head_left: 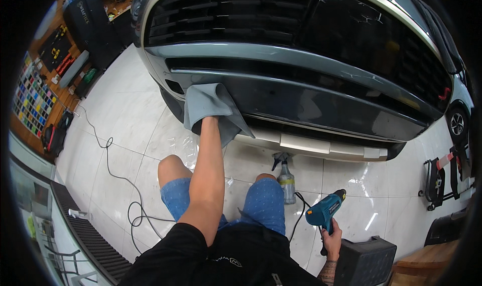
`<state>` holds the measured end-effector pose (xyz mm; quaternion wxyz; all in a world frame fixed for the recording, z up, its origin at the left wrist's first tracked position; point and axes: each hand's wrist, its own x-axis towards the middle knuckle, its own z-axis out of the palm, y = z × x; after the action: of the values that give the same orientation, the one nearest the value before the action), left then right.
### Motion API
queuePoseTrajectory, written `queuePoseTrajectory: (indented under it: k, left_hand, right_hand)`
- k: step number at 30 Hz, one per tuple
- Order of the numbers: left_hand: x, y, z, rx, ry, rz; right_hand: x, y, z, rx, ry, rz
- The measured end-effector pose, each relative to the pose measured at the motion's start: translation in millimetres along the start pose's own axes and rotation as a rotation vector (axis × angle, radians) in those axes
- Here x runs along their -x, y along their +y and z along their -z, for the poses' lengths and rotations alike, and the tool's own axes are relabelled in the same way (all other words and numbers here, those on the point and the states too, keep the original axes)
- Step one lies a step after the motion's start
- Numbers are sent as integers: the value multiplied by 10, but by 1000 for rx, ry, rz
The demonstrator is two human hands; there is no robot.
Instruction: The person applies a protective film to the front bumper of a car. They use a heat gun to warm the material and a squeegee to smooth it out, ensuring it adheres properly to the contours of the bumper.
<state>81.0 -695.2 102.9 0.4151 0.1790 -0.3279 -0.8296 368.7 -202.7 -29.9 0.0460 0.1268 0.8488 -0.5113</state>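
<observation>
My left hand (208,122) reaches up to the lower left of a glossy dark grey car bumper (281,98). Its fingers are hidden behind a folded, matte blue-grey sheet (207,103) that drapes over it; whether the sheet is cloth or film I cannot make out. Something black shows at the wrist beneath the fold. Low on the right, my right hand (332,240) is wrapped round the handle of a teal heat gun (324,211). The gun's dark nozzle points up and to the right, away from the bumper.
A spray bottle (286,184) stands on the tiled floor by my right knee. One dark cable (122,177) curls across the floor at left. A black box (369,260) sits beside my right hand, with a wheeled black frame (442,178) farther right. Colour swatches (33,99) line the left wall.
</observation>
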Motion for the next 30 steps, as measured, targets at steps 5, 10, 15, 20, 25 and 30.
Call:
queuePoseTrajectory:
  k: [5, 10, 15, 20, 25, 30]
  left_hand:
    - [-33, -115, 127, -62, 19, -6]
    - [-30, -162, 175, -134, -32, -31]
    - [117, -209, 158, -178, -58, 4]
    - [351, -184, 53, -211, -67, 50]
    - [347, -380, 117, -224, -153, 41]
    - [638, -474, -15, -177, -196, 126]
  right_hand:
    - [15, 36, -6, -16, -3, -2]
    - [40, 145, 8, -27, -4, -5]
    - [53, 108, 3, -31, -17, 5]
    - [82, -37, -11, -35, -62, -38]
    - [61, 84, -62, -52, -47, 14]
    - [97, 111, -53, -82, -34, 20]
